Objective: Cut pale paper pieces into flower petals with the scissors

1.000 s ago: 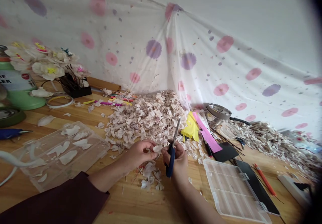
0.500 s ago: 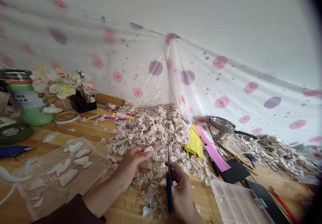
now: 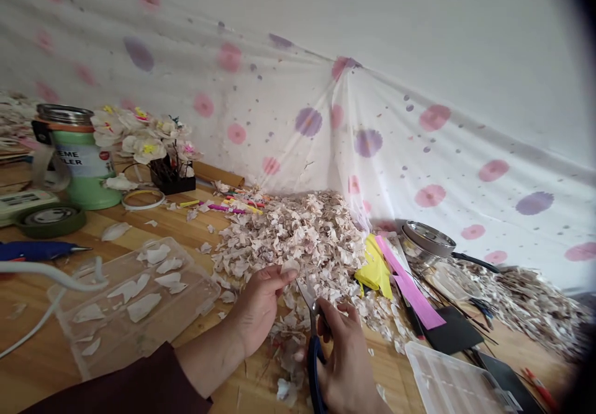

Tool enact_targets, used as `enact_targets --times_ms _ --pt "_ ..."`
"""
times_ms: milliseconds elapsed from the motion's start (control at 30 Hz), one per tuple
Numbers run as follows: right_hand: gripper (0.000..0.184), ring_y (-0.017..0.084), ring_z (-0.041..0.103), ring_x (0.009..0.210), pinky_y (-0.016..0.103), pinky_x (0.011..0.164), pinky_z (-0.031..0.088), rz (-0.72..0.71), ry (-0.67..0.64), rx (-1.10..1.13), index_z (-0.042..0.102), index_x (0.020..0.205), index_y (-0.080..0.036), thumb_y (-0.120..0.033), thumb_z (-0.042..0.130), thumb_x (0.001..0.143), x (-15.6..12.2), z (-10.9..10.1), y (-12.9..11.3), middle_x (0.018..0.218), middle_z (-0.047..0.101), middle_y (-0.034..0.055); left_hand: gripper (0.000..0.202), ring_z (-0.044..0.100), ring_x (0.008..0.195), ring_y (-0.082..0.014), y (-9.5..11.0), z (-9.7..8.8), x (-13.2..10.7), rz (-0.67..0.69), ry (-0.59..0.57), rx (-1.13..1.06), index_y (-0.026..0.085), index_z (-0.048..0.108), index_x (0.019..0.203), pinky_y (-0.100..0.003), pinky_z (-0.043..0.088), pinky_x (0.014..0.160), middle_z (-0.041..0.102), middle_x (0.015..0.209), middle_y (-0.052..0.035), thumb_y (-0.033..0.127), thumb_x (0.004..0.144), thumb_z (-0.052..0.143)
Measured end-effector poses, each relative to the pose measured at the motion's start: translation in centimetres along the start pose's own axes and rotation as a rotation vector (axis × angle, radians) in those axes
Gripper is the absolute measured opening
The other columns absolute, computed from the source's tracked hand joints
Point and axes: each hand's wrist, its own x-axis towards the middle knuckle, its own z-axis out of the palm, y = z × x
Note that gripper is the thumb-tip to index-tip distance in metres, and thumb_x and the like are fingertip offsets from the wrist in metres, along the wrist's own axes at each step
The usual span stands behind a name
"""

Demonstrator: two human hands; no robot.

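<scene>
My left hand (image 3: 255, 307) pinches a small pale, petal-like piece (image 3: 289, 266) between thumb and fingertips. In my right hand (image 3: 347, 355) is a pair of scissors (image 3: 315, 364) with dark blue handles, its blades pointing up and slightly left, near the piece but apart from it. Just beyond both hands rises a large heap of pale, thin scraps (image 3: 298, 228). More scraps lie loose on the wooden table under my hands. To the left, white petal-shaped pieces (image 3: 144, 306) rest on a clear plastic case (image 3: 186, 305).
At left stand a green jar (image 3: 93, 178), a pot of artificial flowers (image 3: 173, 178), a green tape roll (image 3: 51, 218) and a blue pen-like tool (image 3: 41, 251). At right are yellow paper (image 3: 375, 268), a pink strip (image 3: 416, 296), a metal pan (image 3: 428, 237), a divided clear box (image 3: 456, 377) and another scrap pile (image 3: 535, 305).
The view has swung left, so the table things appear farther right. The scissors have tilted from upright toward my left hand, which still pinches the pale piece.
</scene>
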Motion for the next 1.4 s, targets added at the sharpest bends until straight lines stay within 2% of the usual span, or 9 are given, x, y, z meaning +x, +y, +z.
enact_targets --times_ms 133,433,633,800,900,1033,1267,1400 --pt "0.045 0.026 0.059 0.077 0.045 0.082 0.041 -0.001 0.013 -0.082 0.052 0.12 -0.019 -0.025 0.061 0.076 0.1 0.3 0.2 0.072 0.064 0.0008 0.012 0.054 0.069 -0.0128 0.1 0.4 -0.7 -0.026 -0.109 -0.052 0.016 0.069 0.065 -0.024 0.04 0.073 0.065 0.066 0.0009 0.024 0.065 0.077" --pt "0.043 0.023 0.063 0.07 0.046 0.086 0.042 -0.052 0.031 -0.103 0.05 0.124 -0.017 -0.026 0.058 0.082 0.3 0.3 0.0 0.07 0.065 -0.0002 0.009 0.058 0.067 -0.0159 -0.2 0.4 -1.1 -0.03 -0.217 -0.042 0.017 0.071 0.067 -0.027 0.044 0.069 0.068 0.065 -0.0023 0.025 0.071 0.071" --pt "0.043 0.023 0.064 0.07 0.044 0.085 0.045 -0.055 0.072 -0.129 0.054 0.122 -0.014 -0.031 0.06 0.082 0.3 0.2 -0.2 0.07 0.067 0.0025 0.008 0.054 0.067 -0.0135 -0.1 0.9 -1.4 -0.044 -0.129 -0.062 0.016 0.07 0.065 -0.024 0.042 0.068 0.067 0.065 -0.0006 0.022 0.062 0.076" --pt "0.046 0.024 0.063 0.073 0.039 0.076 0.048 -0.029 0.077 -0.138 0.055 0.123 -0.013 -0.026 0.063 0.08 0.3 0.4 0.1 0.07 0.066 0.0036 0.016 0.051 0.065 -0.0127 -0.4 1.0 -1.5 -0.061 -0.073 -0.081 0.016 0.067 0.06 -0.025 0.041 0.067 0.063 0.062 0.0011 0.024 0.056 0.08" --pt "0.048 0.024 0.06 0.075 0.036 0.072 0.049 -0.011 0.08 -0.102 0.056 0.123 -0.014 -0.022 0.066 0.077 0.2 0.6 0.1 0.071 0.066 0.0033 0.017 0.049 0.066 -0.0126 -0.6 0.9 -1.4 -0.068 -0.063 -0.077 0.016 0.066 0.062 -0.025 0.04 0.067 0.061 0.063 0.0016 0.024 0.055 0.08" --pt "0.044 0.023 0.058 0.07 0.034 0.067 0.049 -0.022 0.106 -0.072 0.057 0.122 -0.014 -0.023 0.065 0.079 0.1 0.8 0.0 0.067 0.063 0.0021 0.017 0.046 0.065 -0.0125 -0.9 0.6 -1.2 -0.067 -0.043 -0.073 0.017 0.066 0.063 -0.025 0.038 0.065 0.06 0.063 0.0022 0.022 0.055 0.079" --pt "0.047 0.023 0.058 0.069 0.031 0.064 0.049 -0.028 0.122 -0.082 0.058 0.123 -0.016 -0.018 0.066 0.077 -0.1 1.3 0.5 0.062 0.061 0.0004 0.016 0.045 0.066 -0.0126 -1.0 0.5 -1.3 -0.045 -0.031 -0.073 0.017 0.067 0.062 -0.025 0.036 0.066 0.059 0.062 0.002 0.023 0.055 0.08" --pt "0.044 0.022 0.06 0.069 0.029 0.065 0.05 -0.002 0.147 -0.056 0.062 0.12 -0.015 -0.014 0.065 0.075 -0.2 1.7 1.0 0.067 0.064 0.0025 0.018 0.048 0.071 -0.0132 -0.8 0.6 -1.2 -0.047 -0.045 -0.074 0.016 0.07 0.068 -0.025 0.036 0.069 0.062 0.067 0.0009 0.024 0.056 0.081"
